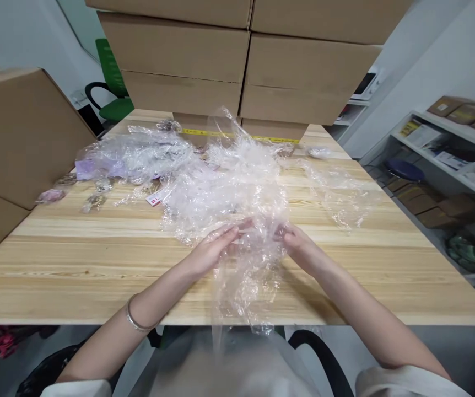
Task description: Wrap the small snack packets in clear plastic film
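Note:
A heap of crumpled clear plastic bags (225, 193) spreads over the middle of the wooden table, and part of it hangs over the front edge toward my lap. My left hand (217, 248) is at the near left side of this heap, thumb on top and fingers partly hidden in the film. Opposite it, my right hand (299, 245) has its fingers curled into the same plastic, with the fingertips covered. Both hands grip the film between them. Just behind my left hand lies a small red-and-white tag (154, 199).
Small wrapped items (97, 196) and a pink packet (50, 196) lie at the left. More loose film (339, 190) lies at the right. Stacked cardboard boxes (188, 55) close off the back, and another large box (26, 138) stands at the left. Shelves (448, 138) stand beyond the right edge.

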A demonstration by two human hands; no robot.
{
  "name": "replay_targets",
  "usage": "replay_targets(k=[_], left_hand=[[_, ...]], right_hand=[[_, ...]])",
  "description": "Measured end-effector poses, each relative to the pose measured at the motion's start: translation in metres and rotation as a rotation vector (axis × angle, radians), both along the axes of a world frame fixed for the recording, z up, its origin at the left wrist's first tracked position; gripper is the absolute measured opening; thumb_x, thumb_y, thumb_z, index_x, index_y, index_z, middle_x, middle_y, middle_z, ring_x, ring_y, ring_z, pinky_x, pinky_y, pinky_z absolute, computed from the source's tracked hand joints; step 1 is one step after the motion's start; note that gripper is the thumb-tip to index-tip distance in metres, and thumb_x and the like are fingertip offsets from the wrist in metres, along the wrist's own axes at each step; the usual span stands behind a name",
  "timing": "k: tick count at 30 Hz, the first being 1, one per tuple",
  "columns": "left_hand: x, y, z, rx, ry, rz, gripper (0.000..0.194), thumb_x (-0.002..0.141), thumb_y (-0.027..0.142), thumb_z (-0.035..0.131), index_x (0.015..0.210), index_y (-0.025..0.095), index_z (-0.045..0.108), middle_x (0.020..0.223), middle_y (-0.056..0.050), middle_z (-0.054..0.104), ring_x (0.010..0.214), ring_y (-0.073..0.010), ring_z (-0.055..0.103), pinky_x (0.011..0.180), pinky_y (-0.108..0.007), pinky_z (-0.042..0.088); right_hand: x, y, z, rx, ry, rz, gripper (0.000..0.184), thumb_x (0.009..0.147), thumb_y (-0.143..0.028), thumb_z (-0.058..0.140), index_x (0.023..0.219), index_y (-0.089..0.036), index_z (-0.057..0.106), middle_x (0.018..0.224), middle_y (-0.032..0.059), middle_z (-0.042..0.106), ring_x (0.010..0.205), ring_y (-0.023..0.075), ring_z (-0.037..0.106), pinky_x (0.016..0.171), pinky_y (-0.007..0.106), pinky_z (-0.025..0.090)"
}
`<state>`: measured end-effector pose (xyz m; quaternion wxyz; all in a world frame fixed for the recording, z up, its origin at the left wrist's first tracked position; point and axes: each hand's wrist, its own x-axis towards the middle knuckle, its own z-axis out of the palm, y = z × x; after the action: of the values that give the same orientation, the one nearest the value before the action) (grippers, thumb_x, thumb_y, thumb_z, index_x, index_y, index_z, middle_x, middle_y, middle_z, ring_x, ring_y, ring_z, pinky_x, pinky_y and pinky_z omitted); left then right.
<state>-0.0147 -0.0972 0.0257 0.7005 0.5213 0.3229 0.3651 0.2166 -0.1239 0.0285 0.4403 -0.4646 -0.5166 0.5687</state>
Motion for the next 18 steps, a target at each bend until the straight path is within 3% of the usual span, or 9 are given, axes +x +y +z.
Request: replay_targets(k=[3, 6, 8, 9, 10, 12, 14, 15, 18], left_hand=[[-0.007, -0.006, 0.006, 0.092, 0.147, 0.079, 0.031, 0.095, 0.048, 0.056, 0.109, 0.026, 0.074, 0.110, -0.005, 0.074, 0.104, -0.0211, 0.067, 0.097, -0.038, 0.053], [-0.019, -0.009, 0.013, 0.033, 0.117, 0.189, 0.033, 0.094, 0.047, 0.057, 0.086, 0.020, 0.074, 0.068, 0.000, 0.063, 0.063, -0.0130, 0.061, 0.069, -0.028, 0.056], [-0.026, -0.011, 0.019, -0.023, 0.038, 0.278, 0.030, 0.092, 0.046, 0.061, 0.092, 0.018, 0.073, 0.065, 0.002, 0.057, 0.055, -0.0105, 0.056, 0.056, -0.024, 0.053], [-0.027, -0.012, 0.022, -0.042, 0.011, 0.332, 0.030, 0.090, 0.045, 0.063, 0.102, 0.018, 0.073, 0.069, 0.002, 0.057, 0.057, -0.0107, 0.057, 0.054, -0.024, 0.053], [-0.027, -0.014, 0.026, -0.053, -0.004, 0.378, 0.034, 0.089, 0.043, 0.065, 0.112, 0.018, 0.071, 0.074, 0.001, 0.059, 0.061, -0.0114, 0.060, 0.054, -0.023, 0.054], [-0.022, -0.020, 0.031, -0.070, -0.019, 0.405, 0.044, 0.090, 0.042, 0.065, 0.127, 0.019, 0.064, 0.085, -0.002, 0.063, 0.071, -0.0136, 0.065, 0.058, -0.025, 0.057], [-0.016, -0.028, 0.034, -0.086, -0.040, 0.346, 0.047, 0.093, 0.041, 0.062, 0.135, 0.020, 0.060, 0.096, -0.005, 0.067, 0.080, -0.0162, 0.069, 0.066, -0.028, 0.061], [-0.014, -0.031, 0.034, -0.092, -0.055, 0.301, 0.047, 0.094, 0.041, 0.060, 0.137, 0.022, 0.058, 0.102, -0.006, 0.068, 0.085, -0.0178, 0.070, 0.071, -0.031, 0.062], [-0.014, -0.041, 0.031, -0.112, -0.081, 0.142, 0.047, 0.098, 0.041, 0.055, 0.143, 0.031, 0.051, 0.127, -0.007, 0.065, 0.107, -0.0239, 0.068, 0.087, -0.040, 0.060]], right_hand=[[0.003, 0.005, -0.001, -0.079, -0.112, 0.024, 0.024, 0.074, -0.046, 0.076, 0.086, -0.025, 0.074, 0.085, 0.0040, 0.072, 0.084, 0.0232, 0.066, 0.087, 0.044, 0.051], [0.018, 0.007, -0.005, -0.006, -0.223, -0.334, 0.027, 0.070, -0.048, 0.077, 0.083, -0.026, 0.071, 0.086, 0.0040, 0.070, 0.083, 0.0228, 0.064, 0.083, 0.043, 0.051], [0.024, 0.002, -0.005, 0.130, -0.270, -0.626, 0.034, 0.071, -0.054, 0.075, 0.088, -0.026, 0.068, 0.097, 0.0058, 0.069, 0.092, 0.0245, 0.063, 0.086, 0.043, 0.050], [0.023, -0.003, -0.003, 0.180, -0.253, -0.670, 0.038, 0.074, -0.061, 0.069, 0.088, -0.026, 0.067, 0.100, 0.0069, 0.069, 0.095, 0.0252, 0.063, 0.087, 0.044, 0.050], [0.019, -0.010, 0.000, 0.188, -0.200, -0.614, 0.045, 0.078, -0.070, 0.060, 0.088, -0.026, 0.067, 0.103, 0.0083, 0.069, 0.097, 0.0263, 0.064, 0.089, 0.045, 0.050], [0.004, -0.024, 0.007, 0.063, 0.001, -0.284, 0.061, 0.080, -0.080, 0.046, 0.093, -0.025, 0.069, 0.112, 0.0106, 0.069, 0.100, 0.0291, 0.066, 0.090, 0.048, 0.051], [-0.015, -0.033, 0.011, -0.125, 0.205, -0.005, 0.059, 0.079, -0.077, 0.053, 0.102, -0.026, 0.071, 0.124, 0.0096, 0.067, 0.103, 0.0300, 0.067, 0.092, 0.050, 0.052], [-0.023, -0.035, 0.012, -0.194, 0.278, 0.035, 0.053, 0.078, -0.071, 0.061, 0.106, -0.027, 0.071, 0.128, 0.0082, 0.066, 0.104, 0.0292, 0.067, 0.093, 0.049, 0.052], [-0.032, -0.030, 0.010, -0.283, 0.365, -0.060, 0.032, 0.078, -0.050, 0.073, 0.100, -0.028, 0.073, 0.122, 0.0044, 0.070, 0.105, 0.0246, 0.067, 0.098, 0.045, 0.050]])
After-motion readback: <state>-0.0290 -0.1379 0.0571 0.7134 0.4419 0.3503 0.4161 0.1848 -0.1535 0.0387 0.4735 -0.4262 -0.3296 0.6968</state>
